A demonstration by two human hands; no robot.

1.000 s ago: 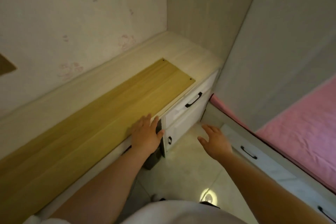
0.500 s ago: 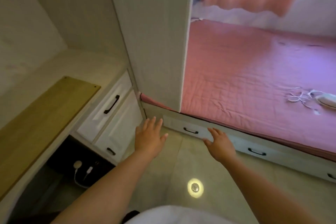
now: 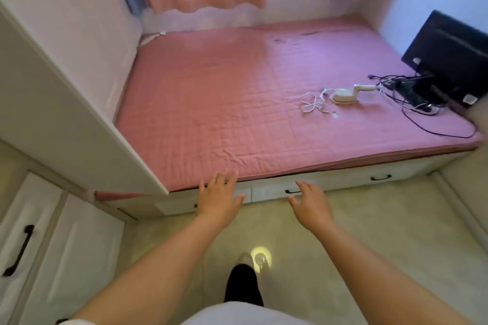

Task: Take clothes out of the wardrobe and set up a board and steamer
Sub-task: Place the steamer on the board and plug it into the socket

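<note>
Left hand [image 3: 221, 196] and right hand [image 3: 311, 203] held out over floor, fingers spread, grasping nothing. Steamer [image 3: 344, 95] lay on pink bed [image 3: 211, 113], well beyond hands, right of both, white cord [image 3: 313, 105] alongside.

Pink quilted bedspread [image 3: 237, 103], white steamer [image 3: 343, 95]

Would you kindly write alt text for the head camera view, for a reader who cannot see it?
A person's left hand and right hand reach forward, open and empty, toward a pink-covered bed. A white handheld steamer with its coiled cord lies on the bed beside a black monitor; a white wardrobe stands at left.
</note>
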